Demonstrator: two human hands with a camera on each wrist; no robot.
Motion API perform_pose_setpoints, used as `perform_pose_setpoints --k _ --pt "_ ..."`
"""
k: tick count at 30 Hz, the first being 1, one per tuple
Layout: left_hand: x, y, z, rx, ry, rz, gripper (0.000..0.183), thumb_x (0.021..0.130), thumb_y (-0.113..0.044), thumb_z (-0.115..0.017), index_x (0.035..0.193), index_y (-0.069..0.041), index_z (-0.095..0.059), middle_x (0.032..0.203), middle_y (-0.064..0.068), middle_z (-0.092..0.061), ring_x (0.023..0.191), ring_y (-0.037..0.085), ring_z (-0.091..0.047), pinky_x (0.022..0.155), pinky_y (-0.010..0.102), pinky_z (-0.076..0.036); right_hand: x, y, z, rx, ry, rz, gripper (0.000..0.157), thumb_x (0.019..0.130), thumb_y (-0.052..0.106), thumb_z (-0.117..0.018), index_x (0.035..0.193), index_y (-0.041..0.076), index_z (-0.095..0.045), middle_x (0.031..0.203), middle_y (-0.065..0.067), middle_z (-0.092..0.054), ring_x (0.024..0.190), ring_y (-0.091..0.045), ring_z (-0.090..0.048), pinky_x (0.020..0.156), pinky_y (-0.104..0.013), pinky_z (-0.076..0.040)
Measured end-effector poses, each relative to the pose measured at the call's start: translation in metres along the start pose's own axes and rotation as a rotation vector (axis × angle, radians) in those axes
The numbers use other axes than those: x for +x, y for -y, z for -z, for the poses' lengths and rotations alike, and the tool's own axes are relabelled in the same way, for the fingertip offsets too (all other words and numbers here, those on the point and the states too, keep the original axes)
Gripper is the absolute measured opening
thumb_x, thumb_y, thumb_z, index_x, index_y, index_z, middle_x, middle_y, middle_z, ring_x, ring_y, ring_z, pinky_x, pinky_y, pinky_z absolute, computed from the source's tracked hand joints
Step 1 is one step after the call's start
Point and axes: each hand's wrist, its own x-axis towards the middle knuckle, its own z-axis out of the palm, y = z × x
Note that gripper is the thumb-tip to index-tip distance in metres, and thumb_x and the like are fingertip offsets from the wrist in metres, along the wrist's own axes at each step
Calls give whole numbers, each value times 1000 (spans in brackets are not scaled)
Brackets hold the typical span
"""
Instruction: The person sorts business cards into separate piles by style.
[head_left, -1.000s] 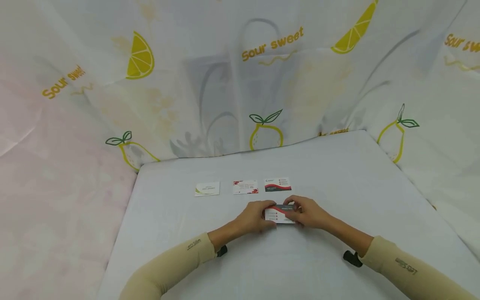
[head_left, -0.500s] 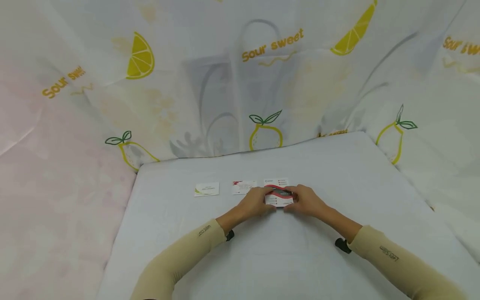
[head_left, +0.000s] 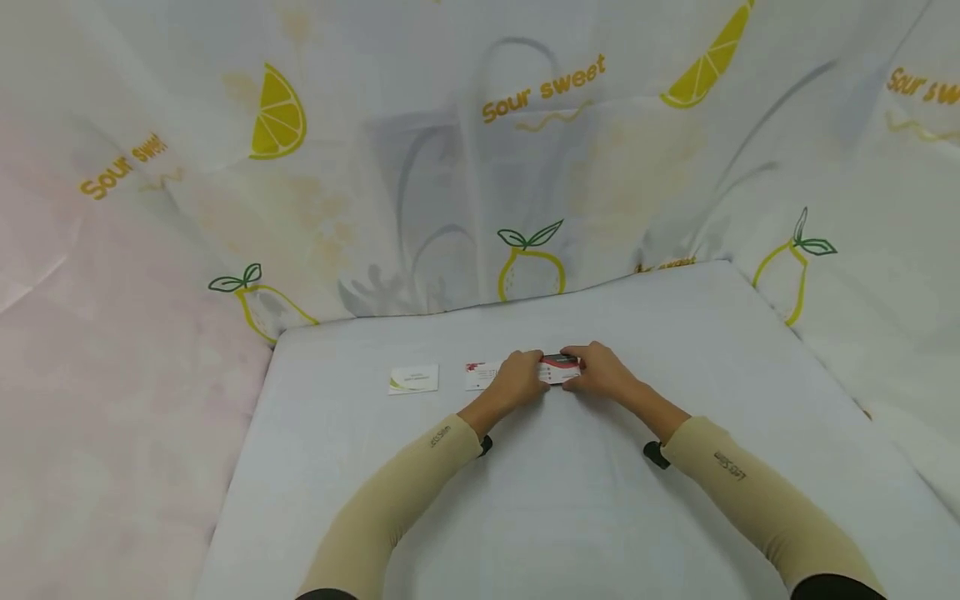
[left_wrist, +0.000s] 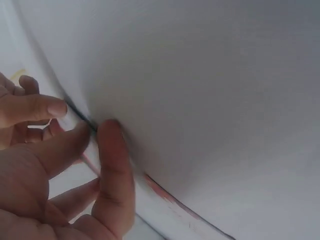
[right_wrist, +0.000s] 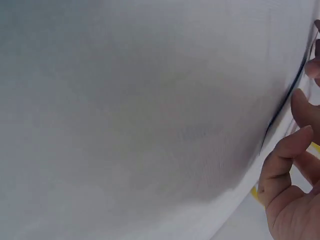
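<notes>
In the head view, my left hand (head_left: 520,379) holds the left end of a business card (head_left: 558,372) between thumb and fingers. My right hand (head_left: 603,371) pinches its right end. The held card is white with a red wave and a dark grey band, and it lies flat at table level. A similar red-and-grey card that lay here is hidden under it or under my hands. Just left is a white card with red flowers (head_left: 480,375), partly covered by my left hand. Both hands face each other along the card's thin edge in the left wrist view.
A white card with a green curve (head_left: 414,379) lies farther left in the same row. The white-covered table (head_left: 570,508) ends at a hanging lemon-print cloth (head_left: 420,208) behind the cards. Dark wrist straps show under both forearms.
Both hands have moved forward, away from the body, carrying the red-and-grey card from in front of the row onto the spot of the similar card at the row's right end.
</notes>
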Motion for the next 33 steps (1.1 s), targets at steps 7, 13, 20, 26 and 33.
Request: perform_pose_setpoints --k 7,13,20,26,33 --pt "4 -4 2 5 15 61 44 89 -19 -73 129 -6 -60 112 9 -62 95 19 -51 78 31 -47 9 1 -6 11 28 -24 59 81 15 -80 133 -3 -58 122 -23 -65 100 -30 -60 90 -44 -48" --pt "3 -4 1 -40 63 77 49 89 -21 -74 133 -6 -57 113 10 -58 96 19 -50 76 31 -48 7 -1 -7 12 73 -63 63 81 16 -80 135 -3 -53 122 -25 -61 108 -35 -57 95 -49 -46" --pt "6 -2 4 -83 45 63 47 88 -19 -75 129 -6 -57 110 8 -63 91 18 -54 69 27 -48 8 -3 -5 41 38 -84 63 80 17 -81 132 -5 -51 114 -24 -61 103 -34 -57 91 -48 -46" --pt "6 -1 5 -142 58 77 41 87 -17 -76 123 -4 -59 105 9 -64 79 18 -60 48 22 -46 10 -2 -4 41 58 -134 65 81 19 -80 134 -3 -49 113 -20 -60 101 -30 -54 90 -45 -45" --pt "7 -2 3 -152 64 95 39 87 -16 -76 119 -4 -59 104 8 -64 76 17 -60 47 21 -45 10 -1 -7 52 49 -164 66 79 16 -81 133 -4 -50 115 -21 -60 105 -31 -52 93 -46 -44"
